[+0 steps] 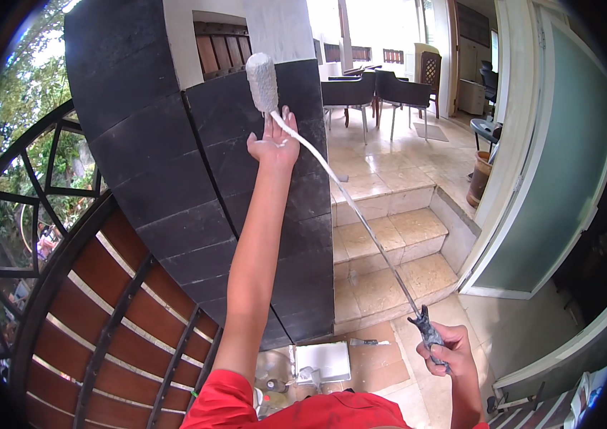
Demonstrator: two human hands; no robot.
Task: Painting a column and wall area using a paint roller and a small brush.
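Note:
A paint roller (263,82) with a white, paint-laden cover is raised in front of a black-tiled wall (153,164). Its long thin rod slants down to the dark, paint-stained handle, around which my right hand (448,350) is closed. My left hand (275,143) reaches up just below the roller cover, palm turned up and fingers spread, with white paint smears on the palm. Whether its fingertips touch the roller cannot be told. Down by my feet lies a white paint tray (323,361), with a paint brush (369,342) beside it on a sheet of cardboard (382,365).
A wood-slat gate with a black metal frame (121,314) curves along the left. Stone steps (393,264) rise to a tiled floor with black chairs (400,89). A frosted glass door (546,164) stands at the right. Jars (272,386) sit near the tray.

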